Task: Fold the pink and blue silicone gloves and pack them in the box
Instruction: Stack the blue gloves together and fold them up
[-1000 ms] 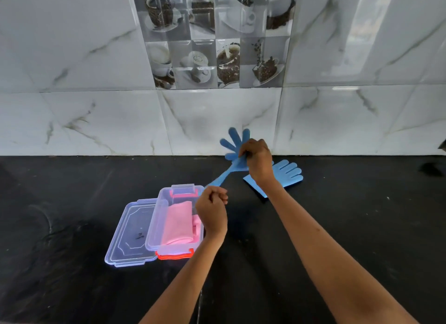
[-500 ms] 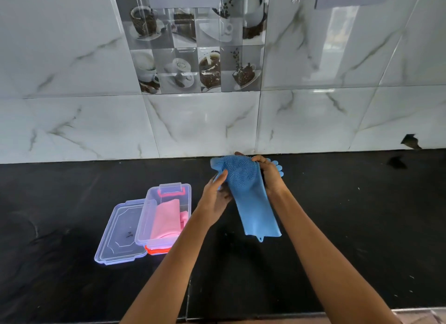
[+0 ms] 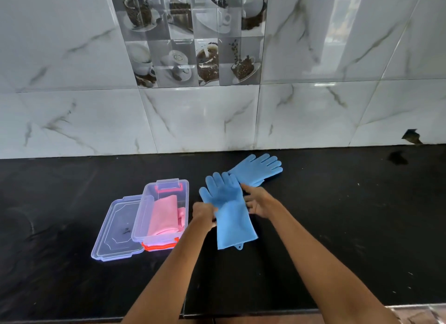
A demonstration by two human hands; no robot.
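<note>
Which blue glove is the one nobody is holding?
Look along the black counter to where it meets the marble wall. The loose glove lies flat there, fingers pointing right. The other glove is nearer, next to the clear box, with both hands on it.

A glove [image 3: 230, 210] lies flat between the left hand [image 3: 204, 214] and right hand [image 3: 259, 203]. A second glove [image 3: 257, 169] lies beyond the right hand; the box [image 3: 166, 186] sits left of the left hand, its lid [image 3: 118, 234] farther left.

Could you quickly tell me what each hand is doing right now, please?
Left hand: closed, grip on the near blue glove at its left edge.
Right hand: fingers spread open against that glove's right edge, no closed grip.
</note>
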